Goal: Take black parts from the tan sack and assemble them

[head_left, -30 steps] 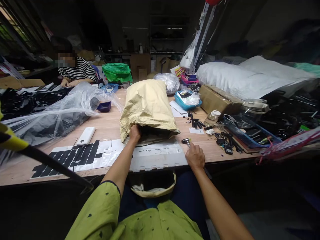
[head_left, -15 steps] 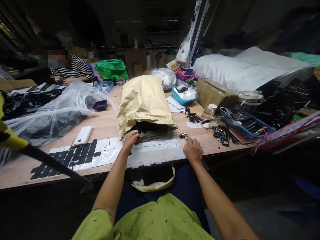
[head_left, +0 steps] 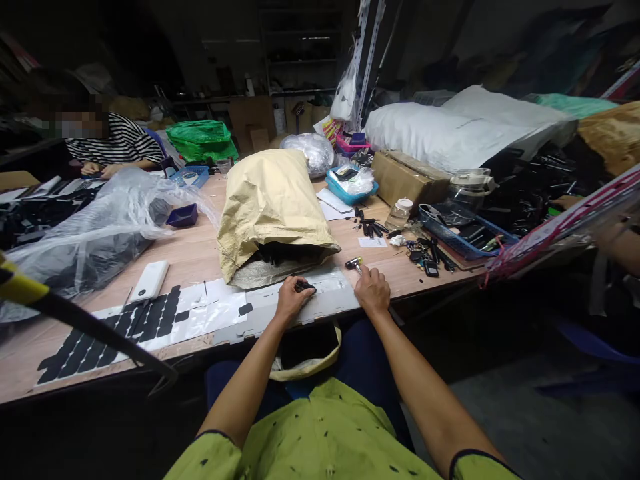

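Observation:
My left hand [head_left: 290, 300] is closed on a small black part [head_left: 306, 287], just above a pale grey board [head_left: 327, 293] at the table's front edge. The part's exact kind is too small to tell. My right hand [head_left: 373, 292] grips a small hammer [head_left: 354, 263] by its handle, its yellow and black head pointing away from me over the tabletop. Beyond my left hand lies a large cream woven sack [head_left: 277, 197], its mouth facing me with dark pieces inside. An open pouch of similar cloth [head_left: 313, 365] hangs below the table edge by my lap.
To the left lie a sheet of black stickers [head_left: 115, 333], a white power bank [head_left: 151, 280] and a plastic-covered heap [head_left: 100, 233]. Black parts [head_left: 373, 227], a jar [head_left: 400, 213] and a blue tray [head_left: 470, 233] are at right. A person in stripes [head_left: 130, 140] sits far left.
My left hand has come out of the sack's mouth and moved right, onto the board, with a black part in it. My right hand still holds the hammer. The view has shifted slightly right.

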Demonstrator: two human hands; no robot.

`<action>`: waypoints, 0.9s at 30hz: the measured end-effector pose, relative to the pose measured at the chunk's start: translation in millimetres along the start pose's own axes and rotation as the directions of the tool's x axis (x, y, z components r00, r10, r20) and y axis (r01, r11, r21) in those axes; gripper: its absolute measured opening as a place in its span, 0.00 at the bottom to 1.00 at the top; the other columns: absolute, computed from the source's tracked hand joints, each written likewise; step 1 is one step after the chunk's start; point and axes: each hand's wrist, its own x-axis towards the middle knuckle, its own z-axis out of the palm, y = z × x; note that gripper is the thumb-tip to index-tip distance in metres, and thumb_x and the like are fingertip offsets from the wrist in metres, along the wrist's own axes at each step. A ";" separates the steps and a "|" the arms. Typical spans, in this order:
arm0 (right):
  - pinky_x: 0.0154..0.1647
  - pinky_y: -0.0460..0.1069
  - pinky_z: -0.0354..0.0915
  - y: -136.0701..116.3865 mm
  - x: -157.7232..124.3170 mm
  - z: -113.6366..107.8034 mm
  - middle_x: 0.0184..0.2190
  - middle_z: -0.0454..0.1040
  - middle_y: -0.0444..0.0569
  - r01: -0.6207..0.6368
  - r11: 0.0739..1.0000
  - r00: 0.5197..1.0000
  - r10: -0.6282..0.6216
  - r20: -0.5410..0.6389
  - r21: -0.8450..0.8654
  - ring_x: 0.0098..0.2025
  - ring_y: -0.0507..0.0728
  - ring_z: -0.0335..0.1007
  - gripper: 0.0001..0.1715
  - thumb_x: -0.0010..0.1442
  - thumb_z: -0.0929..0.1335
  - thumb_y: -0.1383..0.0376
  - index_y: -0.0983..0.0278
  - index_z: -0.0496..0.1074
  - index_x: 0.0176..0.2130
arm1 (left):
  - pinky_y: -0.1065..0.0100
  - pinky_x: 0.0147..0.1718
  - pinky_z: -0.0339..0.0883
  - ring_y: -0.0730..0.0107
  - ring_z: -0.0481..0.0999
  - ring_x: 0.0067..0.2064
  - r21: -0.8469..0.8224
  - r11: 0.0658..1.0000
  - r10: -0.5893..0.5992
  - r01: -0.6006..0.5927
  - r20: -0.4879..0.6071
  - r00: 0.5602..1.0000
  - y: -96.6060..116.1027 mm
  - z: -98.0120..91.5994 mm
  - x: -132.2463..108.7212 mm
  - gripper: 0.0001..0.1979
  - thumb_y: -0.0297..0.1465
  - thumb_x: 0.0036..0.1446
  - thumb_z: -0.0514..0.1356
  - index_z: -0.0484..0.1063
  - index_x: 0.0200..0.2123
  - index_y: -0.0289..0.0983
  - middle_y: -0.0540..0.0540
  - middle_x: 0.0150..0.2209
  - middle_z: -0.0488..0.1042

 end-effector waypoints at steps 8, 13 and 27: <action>0.36 0.51 0.56 1.7 -1.1 1.0 0.38 0.69 0.56 -0.001 0.999 1.000 0.001 0.002 0.037 0.41 0.61 0.63 0.22 0.63 0.63 0.67 0.65 0.73 0.54 | 0.64 0.42 0.68 0.65 0.74 0.38 0.258 0.957 0.092 -0.134 0.166 0.982 -7.2 -16.1 -1.2 0.07 0.28 0.45 0.69 0.80 0.31 0.40 0.49 0.32 0.75; 0.37 0.51 0.56 -0.3 -1.2 -1.4 0.39 0.69 0.57 -0.019 0.999 1.000 0.019 -0.003 0.036 0.41 0.61 0.63 0.21 0.63 0.63 0.67 0.65 0.74 0.54 | 0.63 0.44 0.67 0.62 0.74 0.42 0.311 0.938 0.125 -0.156 0.118 0.985 -7.4 -3.9 -0.2 0.06 0.29 0.50 0.68 0.82 0.34 0.40 0.47 0.34 0.77; 0.42 0.51 0.69 -6.8 -33.6 -16.4 0.42 0.79 0.54 0.000 0.744 0.998 -0.043 0.049 0.668 0.39 0.58 0.73 0.22 0.62 0.60 0.64 0.64 0.78 0.49 | 0.63 0.45 0.66 0.62 0.72 0.43 0.364 0.912 0.132 -0.189 0.175 0.976 -8.9 3.7 2.8 0.10 0.32 0.54 0.66 0.83 0.41 0.43 0.47 0.36 0.76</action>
